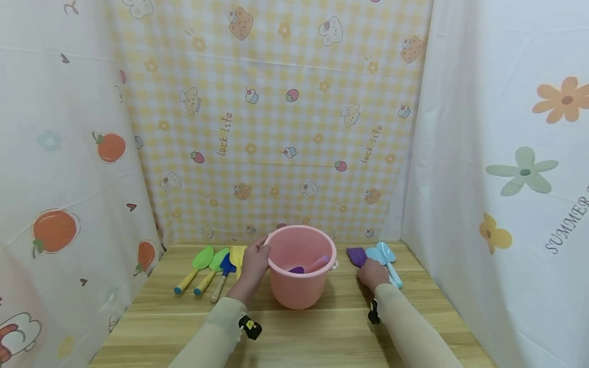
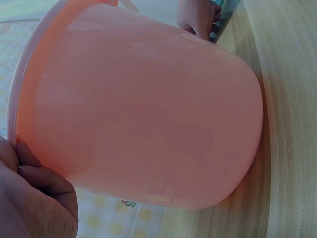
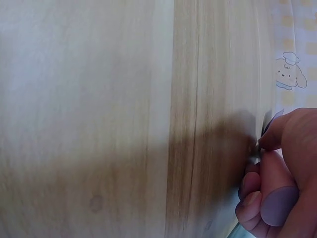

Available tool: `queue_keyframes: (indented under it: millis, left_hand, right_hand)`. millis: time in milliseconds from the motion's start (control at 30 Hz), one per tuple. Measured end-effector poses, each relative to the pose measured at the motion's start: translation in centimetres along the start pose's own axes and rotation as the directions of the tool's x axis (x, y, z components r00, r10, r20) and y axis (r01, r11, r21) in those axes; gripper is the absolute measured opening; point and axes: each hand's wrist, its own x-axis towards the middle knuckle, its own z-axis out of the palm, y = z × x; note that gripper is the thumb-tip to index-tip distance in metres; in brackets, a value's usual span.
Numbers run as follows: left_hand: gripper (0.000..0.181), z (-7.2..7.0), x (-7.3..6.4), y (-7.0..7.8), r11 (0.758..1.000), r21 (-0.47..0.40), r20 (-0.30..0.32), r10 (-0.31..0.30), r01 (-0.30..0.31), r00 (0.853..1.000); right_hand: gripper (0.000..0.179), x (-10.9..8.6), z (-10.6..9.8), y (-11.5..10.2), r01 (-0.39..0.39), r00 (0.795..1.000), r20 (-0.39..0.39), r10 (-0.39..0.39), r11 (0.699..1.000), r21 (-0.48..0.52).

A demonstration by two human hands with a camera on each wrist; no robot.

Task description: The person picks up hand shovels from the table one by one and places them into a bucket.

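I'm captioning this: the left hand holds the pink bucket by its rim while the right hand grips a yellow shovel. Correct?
Wrong colour: the right hand grips a purple shovel, as the head view shows. The left hand does hold the pink bucket by its rim.

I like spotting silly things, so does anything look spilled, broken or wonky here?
Nothing stands out. The pink bucket sits on the table, its rim held by the left hand. The right hand grips a purple shovel. The green shovels lie side by side, and I see no spill or crack.
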Motion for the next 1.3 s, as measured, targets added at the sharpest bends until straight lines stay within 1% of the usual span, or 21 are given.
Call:
queue_keyframes:
  millis: [267,367,700,900,1000,1133,1233,1300]
  left_hand:
    - [0.049,-0.1,-0.1,0.0,1.000,0.001,0.004,0.015,-0.015,1.000]
    - [0.049,-0.1,-0.1,0.0,1.000,0.001,0.003,0.011,-0.011,1.000]
    - [0.050,0.0,0.1,-0.1,1.000,-0.011,0.002,-0.006,0.006,1.000]
    - [0.050,0.0,0.0,0.1,1.000,-0.002,0.002,-0.003,0.003,1.000]
    - [0.051,0.0,0.0,0.1,1.000,0.005,0.001,-0.001,0.001,1.000]
    - [0.051,0.0,0.1,0.1,1.000,0.009,-0.001,0.000,0.000,1.000]
    - [0.051,0.0,0.1,0.0,1.000,0.008,-0.007,-0.003,0.003,1.000]
    - [0.051,0.1,0.1,0.0,1.000,0.007,-0.006,-0.003,0.003,1.000]
  right_hand:
    - [0.024,0.3,0.0,0.2,-0.029,0.999,0.032,0.027,0.998,0.049]
    - [0.024,0.3,0.0,0.3,-0.031,0.999,0.032,0.030,0.998,0.048]
    - [0.023,-0.2,-0.4,0.1,-0.010,1.000,0.016,0.009,0.998,0.059]
    - [0.027,-0.5,-0.4,0.3,0.009,1.000,0.002,-0.009,0.995,0.098]
    - [0.029,1.2,0.5,2.1,0.027,0.999,0.024,-0.031,0.989,0.147]
    - [0.030,1.7,0.3,2.4,0.031,0.998,0.042,-0.041,0.978,0.205]
    - [0.034,0.0,-1.2,0.8,0.020,0.999,0.043,-0.030,0.978,0.207]
    - [0.036,-0.5,-1.6,0.4,0.024,0.998,0.044,-0.034,0.976,0.218]
